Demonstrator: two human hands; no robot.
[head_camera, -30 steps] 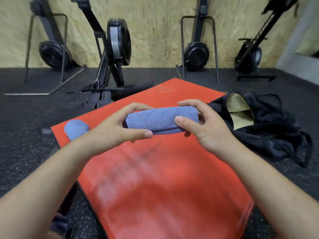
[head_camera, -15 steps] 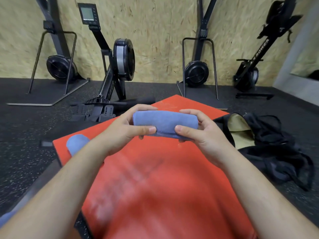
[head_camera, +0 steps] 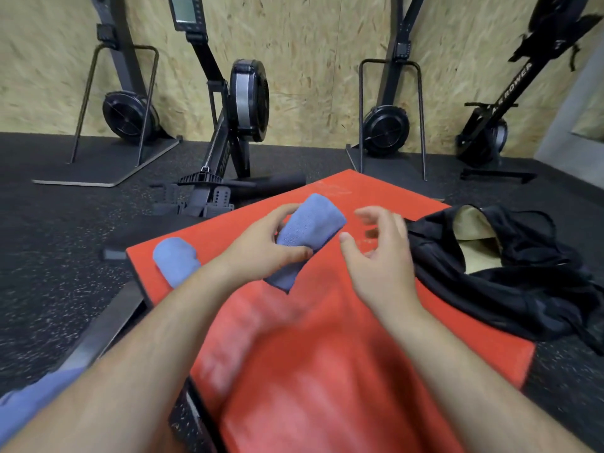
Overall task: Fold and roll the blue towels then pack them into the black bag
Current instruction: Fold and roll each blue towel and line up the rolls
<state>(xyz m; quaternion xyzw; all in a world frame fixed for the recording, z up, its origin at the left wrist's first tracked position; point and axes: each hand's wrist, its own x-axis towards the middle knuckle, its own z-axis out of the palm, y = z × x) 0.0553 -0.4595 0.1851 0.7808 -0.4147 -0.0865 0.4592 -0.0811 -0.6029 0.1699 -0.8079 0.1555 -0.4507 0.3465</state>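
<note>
Near edge: both forearms reach in over the red mat [head_camera: 327, 371]. Off the mat's near-left corner there's a patch of blue cloth [head_camera: 29, 397]; can't tell if it's another towel.

Over the mat's middle: left hand [head_camera: 261, 246], grip curled round a rolled blue towel [head_camera: 313, 227], thumb across the front. The roll is held clear of the mat, tilted, with its far end up. A loose corner hangs out below the hand, so the roll isn't fully tight. Right hand [head_camera: 382, 256] is just beside the roll's far end, not touching it. Its grip is spread, fingers loosely bent, holding nothing, and it's a bit motion-blurred.

My read: rolling on this one is done and it's at the pack step, one-handed.

Next move calls for:
- keeping the squeeze on so the loose corner doesn't unwind
- carrying it over to the mat's right side
- the free hand likely holding the bag mouth open

Second towel roll [head_camera: 175, 256] sits on the mat's far-left corner, not yet packed.

Black bag [head_camera: 506, 273] is slumped over the mat's right edge, partly on the floor. Its mouth is open towards the mat, with tan lining showing.

Around the mat: black speckled rubber floor [head_camera: 65, 256]. Beyond the mat's far edge: rowing machines [head_camera: 242, 103] stood up against a chipboard wall [head_camera: 310, 44], one with a small monitor on top.
</note>
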